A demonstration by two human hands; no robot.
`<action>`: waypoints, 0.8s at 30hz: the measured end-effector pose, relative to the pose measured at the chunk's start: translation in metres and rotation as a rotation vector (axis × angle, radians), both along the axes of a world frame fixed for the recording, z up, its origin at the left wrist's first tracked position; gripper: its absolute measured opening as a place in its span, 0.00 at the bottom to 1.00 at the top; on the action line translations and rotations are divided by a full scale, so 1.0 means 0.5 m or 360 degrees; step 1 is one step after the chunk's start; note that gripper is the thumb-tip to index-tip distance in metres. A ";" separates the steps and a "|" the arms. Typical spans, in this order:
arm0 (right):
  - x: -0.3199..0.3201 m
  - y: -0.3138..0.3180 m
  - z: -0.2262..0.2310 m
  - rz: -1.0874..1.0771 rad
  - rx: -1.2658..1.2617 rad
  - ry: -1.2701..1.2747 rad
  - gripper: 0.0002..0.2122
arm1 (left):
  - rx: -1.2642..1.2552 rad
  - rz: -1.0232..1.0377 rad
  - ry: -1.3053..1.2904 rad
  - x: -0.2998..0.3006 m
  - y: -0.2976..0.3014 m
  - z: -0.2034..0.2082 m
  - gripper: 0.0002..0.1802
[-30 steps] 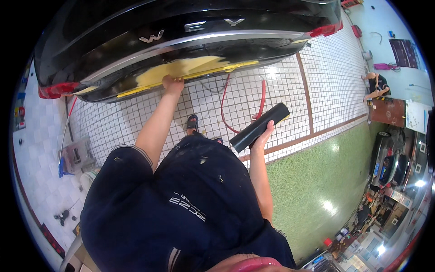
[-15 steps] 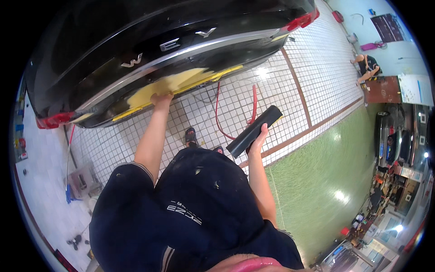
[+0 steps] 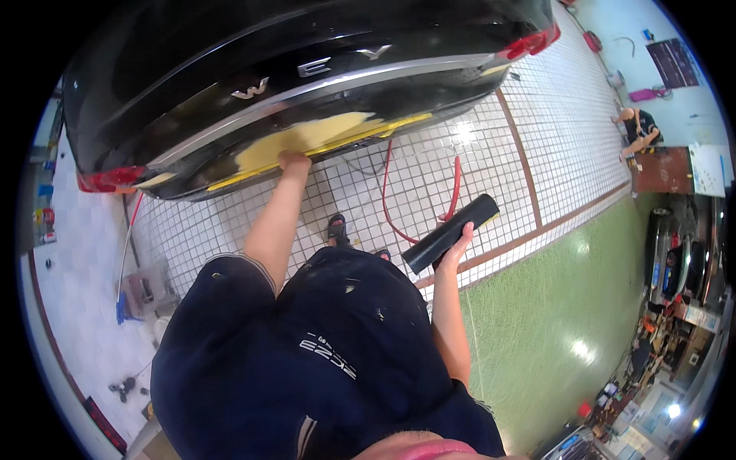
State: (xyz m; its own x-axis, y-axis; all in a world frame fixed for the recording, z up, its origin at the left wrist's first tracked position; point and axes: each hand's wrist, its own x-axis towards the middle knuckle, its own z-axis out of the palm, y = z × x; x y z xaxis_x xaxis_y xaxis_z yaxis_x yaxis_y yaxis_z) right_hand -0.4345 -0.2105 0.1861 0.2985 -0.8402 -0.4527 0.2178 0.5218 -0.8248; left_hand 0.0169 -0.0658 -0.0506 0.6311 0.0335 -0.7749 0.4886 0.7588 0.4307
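A black car [image 3: 215, 100] stands in front of me, its rear bumper bearing a patch of pale yellow filler [image 3: 337, 126]. A strip of bright yellow tape [image 3: 368, 136] runs along the patch's lower edge. My left hand [image 3: 294, 161] rests against the lower part of the filler, holding no tool; its fingers show only partly and look laid on the surface. Away from the car, to the right, my right hand [image 3: 458, 245] grips a long black sanding block [image 3: 448, 234] with a bit of yellow at its edge.
A red hose [image 3: 387, 192] curves over the white tiled floor [image 3: 460, 138] beside my feet. Green flooring [image 3: 552, 330] lies to the right. Another person [image 3: 639, 132] sits at the far right near a brown-red board [image 3: 663, 170]. A clear bin [image 3: 146, 287] stands at left.
The whole view has shifted, so the car and both arms appear further right. My left hand stays on the filler patch, and the right still holds the sanding block.
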 end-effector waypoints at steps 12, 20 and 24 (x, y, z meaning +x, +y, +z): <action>0.027 -0.014 0.003 0.0185 -0.0137 -0.0048 0.34 | -0.1044 -0.0111 -0.0467 -0.107 -0.050 0.599 0.29; 0.026 0.006 0.010 0.0119 -0.0103 -0.0123 0.32 | -0.1175 0.0089 -0.0529 -0.073 -0.165 0.585 0.20; -0.003 0.001 -0.013 0.0110 -0.0083 -0.0202 0.31 | -0.0937 0.0093 -0.0347 -0.069 -0.197 0.593 0.20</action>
